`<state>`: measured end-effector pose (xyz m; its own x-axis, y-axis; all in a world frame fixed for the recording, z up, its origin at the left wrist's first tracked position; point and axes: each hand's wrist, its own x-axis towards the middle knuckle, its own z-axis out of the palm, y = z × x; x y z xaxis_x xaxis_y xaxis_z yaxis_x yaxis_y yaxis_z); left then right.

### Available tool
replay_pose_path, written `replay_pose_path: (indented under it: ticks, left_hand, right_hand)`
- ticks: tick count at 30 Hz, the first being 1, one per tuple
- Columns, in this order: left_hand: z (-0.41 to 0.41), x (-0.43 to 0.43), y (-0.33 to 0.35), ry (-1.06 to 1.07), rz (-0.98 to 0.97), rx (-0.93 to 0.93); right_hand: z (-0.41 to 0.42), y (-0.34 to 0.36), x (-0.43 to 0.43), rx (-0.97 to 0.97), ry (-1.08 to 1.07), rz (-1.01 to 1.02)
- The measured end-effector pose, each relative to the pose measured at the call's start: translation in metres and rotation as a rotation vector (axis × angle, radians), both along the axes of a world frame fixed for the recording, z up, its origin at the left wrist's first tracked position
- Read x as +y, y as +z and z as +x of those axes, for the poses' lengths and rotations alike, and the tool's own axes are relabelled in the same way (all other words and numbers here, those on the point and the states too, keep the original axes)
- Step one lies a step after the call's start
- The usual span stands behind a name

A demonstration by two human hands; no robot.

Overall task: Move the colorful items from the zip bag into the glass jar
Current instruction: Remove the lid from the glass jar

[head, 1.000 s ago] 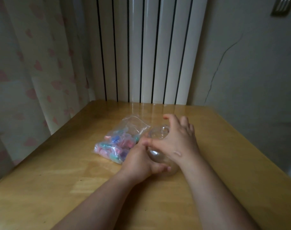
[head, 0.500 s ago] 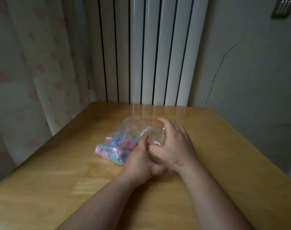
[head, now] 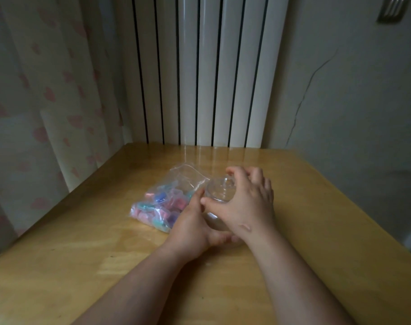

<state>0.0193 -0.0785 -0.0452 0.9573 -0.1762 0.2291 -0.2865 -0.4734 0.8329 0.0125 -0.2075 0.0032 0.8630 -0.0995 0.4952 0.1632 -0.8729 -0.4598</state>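
A person readies a glass jar [head: 217, 192] on a wooden counter [head: 317, 231], both hands on it. The left hand [head: 190, 228] grips the jar low on its near side, fingers wrapped under and around the belly, and the right hand [head: 244, 202] arches over the top with thumb and fingertips curled round the rim. Whether the mouth is capped cannot be told through the clear glass, but the pose suggests the top is being twisted open. The zip bag [head: 174, 198] lies flat just beyond the left hand's knuckles, touching or nearly touching the jar. The colorful items [head: 160, 207], pink, teal and blue, are all inside the bag. None has reached the jar, so the task is judged to be at its start. To do this step well, the lower hand should pin the jar to the counter while the upper hand alone turns, spreading the load evenly round the rim. The glass looks smooth and may slip, so a firm, level hold matters. The jar should end upright, mouth clear, beside the bag.
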Motion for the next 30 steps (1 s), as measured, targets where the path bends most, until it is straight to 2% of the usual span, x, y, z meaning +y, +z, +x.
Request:
replay_pose_path:
  ticks: [4, 8, 12, 13, 17, 22, 26, 30]
  left_hand:
    - [0.0009, 0.0004, -0.0006, 0.002, -0.010, -0.014]
    - [0.0047, 0.0006, -0.0061, -0.002, -0.029, 0.020]
    - [0.0030, 0.0017, -0.0032, 0.021, 0.012, -0.008]
    - [0.0029, 0.0014, -0.0035, 0.020, 0.023, -0.007]
    - [0.0026, 0.0000, -0.0040, 0.023, 0.012, -0.005]
    - [0.0042, 0.0006, -0.0051, 0.042, 0.043, -0.024]
    - [0.0052, 0.0006, -0.0063, 0.039, 0.025, -0.023]
    - [0.0045, 0.0015, -0.0048, 0.042, 0.026, -0.031]
  right_hand:
    - [0.0016, -0.0045, -0.0032, -0.048, 0.169, 0.053]
    - [0.0038, -0.0050, -0.0002, -0.070, -0.003, 0.025]
    - [0.0010, -0.0032, -0.0041, -0.031, 0.208, 0.124]
    - [0.0011, -0.0041, -0.0053, -0.041, 0.209, 0.092]
    - [0.0023, -0.0029, -0.0026, -0.082, -0.017, -0.040]
    - [0.0013, -0.0034, -0.0038, -0.093, 0.202, 0.053]
    - [0.0030, -0.0057, -0.0030, -0.101, -0.006, -0.015]
    - [0.0020, -0.0066, -0.0023, -0.100, 0.136, 0.123]
